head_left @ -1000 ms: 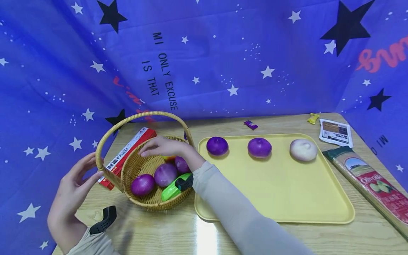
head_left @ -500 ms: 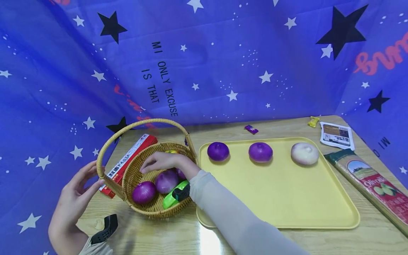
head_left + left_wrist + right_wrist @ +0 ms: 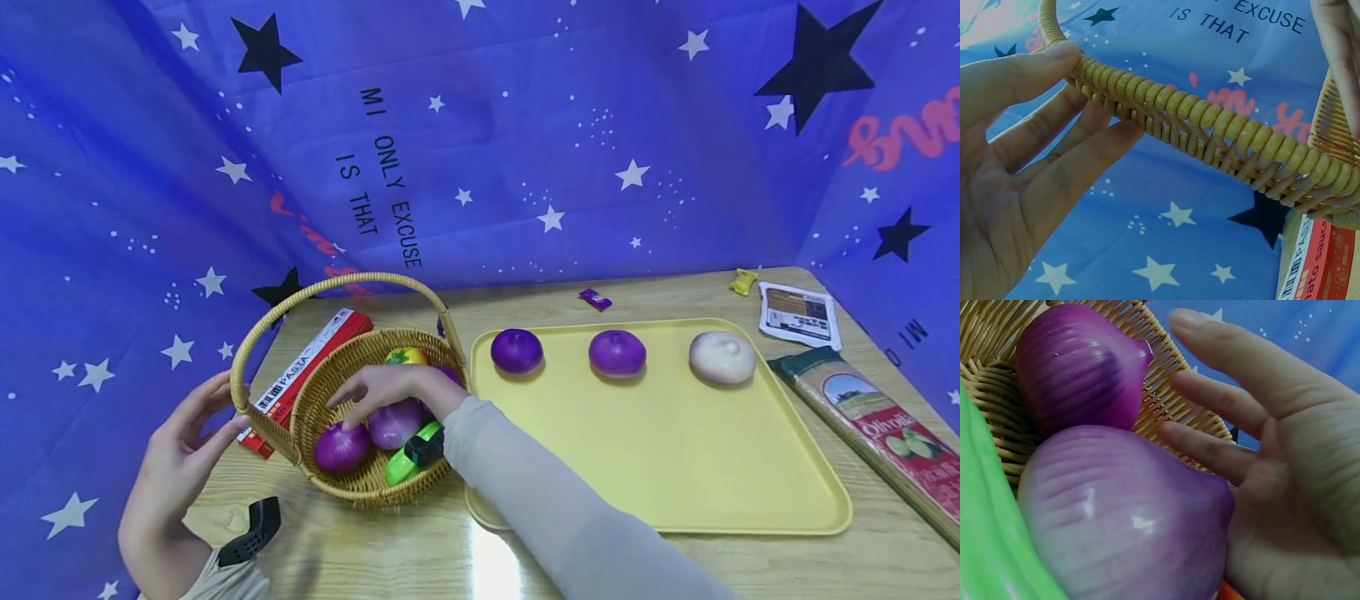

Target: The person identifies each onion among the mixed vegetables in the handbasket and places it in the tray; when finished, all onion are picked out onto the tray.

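Note:
A wicker basket [image 3: 318,392] stands at the left with its arched handle [image 3: 341,280] up. My left hand [image 3: 168,475] holds the handle's left side; the left wrist view shows thumb above and fingertips below it. Over the basket is my right hand [image 3: 390,392], fingers parted and loosely bent, holding nothing. Its fingertips hang by a purple onion [image 3: 341,450]; in the right wrist view they look apart from that onion [image 3: 1079,369]. A paler onion [image 3: 1129,512] sits beneath the palm. A bright green long vegetable [image 3: 402,468], a yellow-and-red item [image 3: 407,356] and a partly hidden onion [image 3: 450,372] share the basket.
Right of the basket, a yellow tray [image 3: 660,467] bears two purple onions [image 3: 517,351] and a whitish one [image 3: 722,357]. A red pasta box [image 3: 307,362] lies behind the basket. Farther right are a spaghetti pack [image 3: 877,417], a white sachet [image 3: 799,313] and small candies [image 3: 596,299].
My right hand has come lower and nearer to the left purple onion, and more of the yellow-and-red item shows behind it. The left hand keeps its place on the handle.

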Tool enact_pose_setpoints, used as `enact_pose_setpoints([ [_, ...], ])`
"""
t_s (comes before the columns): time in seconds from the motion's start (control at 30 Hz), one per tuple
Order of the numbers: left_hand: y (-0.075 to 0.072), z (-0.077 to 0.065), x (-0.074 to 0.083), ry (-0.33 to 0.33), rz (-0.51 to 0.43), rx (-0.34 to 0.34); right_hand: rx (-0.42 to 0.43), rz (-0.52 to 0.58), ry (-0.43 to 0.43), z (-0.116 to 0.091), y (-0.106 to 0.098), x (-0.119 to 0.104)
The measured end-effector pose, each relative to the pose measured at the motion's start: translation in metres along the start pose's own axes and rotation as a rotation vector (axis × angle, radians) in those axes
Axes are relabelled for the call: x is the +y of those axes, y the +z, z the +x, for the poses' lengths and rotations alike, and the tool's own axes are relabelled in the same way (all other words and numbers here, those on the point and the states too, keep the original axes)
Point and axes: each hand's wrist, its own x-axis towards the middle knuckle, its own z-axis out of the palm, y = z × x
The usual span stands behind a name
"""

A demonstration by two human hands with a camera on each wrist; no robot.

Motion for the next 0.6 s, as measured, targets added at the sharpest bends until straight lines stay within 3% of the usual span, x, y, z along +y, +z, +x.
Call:
enact_pose_setpoints([
  [0.3, 0.0, -0.001, 0.0, -0.02, 0.014, -0.013, -0.132, -0.145, 0.029, 0.006, 0.007, 0.0],
  [0.6, -0.001, -0.001, -0.001, -0.008, 0.0, -0.007, -0.162, -0.317, 0.046, 0.009, 0.011, -0.009],
])
